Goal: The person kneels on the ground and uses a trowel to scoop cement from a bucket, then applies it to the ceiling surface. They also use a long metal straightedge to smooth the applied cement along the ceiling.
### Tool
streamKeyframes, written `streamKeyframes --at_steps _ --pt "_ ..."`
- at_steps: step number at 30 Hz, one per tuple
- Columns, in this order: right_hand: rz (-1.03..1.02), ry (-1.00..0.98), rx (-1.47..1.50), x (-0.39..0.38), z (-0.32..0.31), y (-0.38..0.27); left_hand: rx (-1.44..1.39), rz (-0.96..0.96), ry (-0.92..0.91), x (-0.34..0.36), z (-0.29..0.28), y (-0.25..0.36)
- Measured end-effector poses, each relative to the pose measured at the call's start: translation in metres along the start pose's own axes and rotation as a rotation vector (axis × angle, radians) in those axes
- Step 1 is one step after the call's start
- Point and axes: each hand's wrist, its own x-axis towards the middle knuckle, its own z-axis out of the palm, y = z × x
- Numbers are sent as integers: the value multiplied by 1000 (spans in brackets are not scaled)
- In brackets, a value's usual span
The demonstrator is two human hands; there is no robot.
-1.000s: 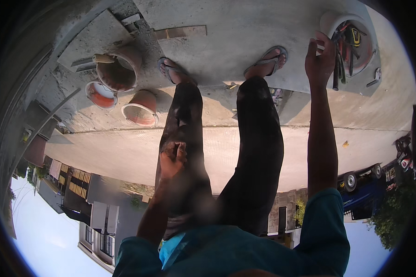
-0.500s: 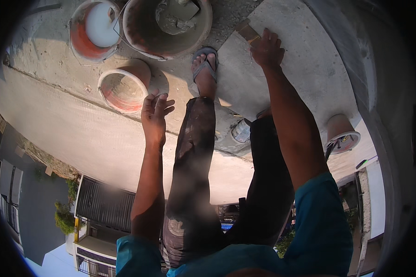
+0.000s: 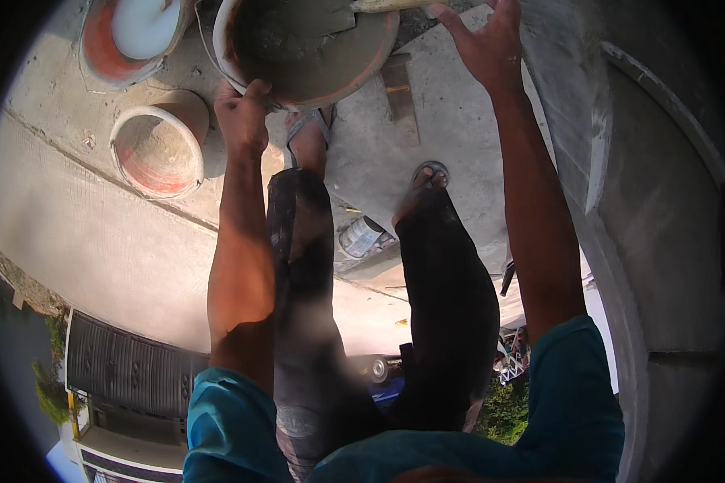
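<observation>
My left hand (image 3: pixel 243 119) is closed on the near left rim of a large bucket (image 3: pixel 330 103) of wet grey mortar. A trowel (image 3: pixel 330 20) lies in that bucket, its blade in the mortar and its wooden handle reaching over the right rim. My right hand (image 3: pixel 493 50) is open, thumb and fingers spread, with the thumb at the handle's end; some fingertips are cut off by the top edge. A flat rectangular brown-grey tool (image 3: pixel 400 101) lies on the concrete by the bucket, apart from both hands.
At the upper left stands a reddish bucket (image 3: pixel 97 50) of whitish liquid. A smaller mortar-stained bucket (image 3: pixel 159 153) lies tilted below it. A can (image 3: pixel 361 237) lies between my legs. A grey wall (image 3: pixel 660 201) runs along the right. My sandalled feet (image 3: pixel 310 141) are near the big bucket.
My right hand has let go of the flat tool, now on the floor, and moved up to the trowel handle. My left hand has taken hold of the bucket rim. The view has shifted.
</observation>
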Motion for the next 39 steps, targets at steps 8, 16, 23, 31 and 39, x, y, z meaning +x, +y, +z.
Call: streamKeyframes --at_steps 8,16,23,31,39 --pt "50 -1019 -311 -61 -64 -60 190 10 8 -119 43 34" --pt "-370 -618 -663 -90 -170 -86 445 140 19 -218 97 51" --pt "200 -864 -279 -156 -163 -37 452 336 -89 -205 119 41" --pt "558 -873 170 -118 -137 -65 406 236 -247 -131 126 34" --pt "84 -617 -335 -95 -112 -28 427 604 -288 -48 150 -6"
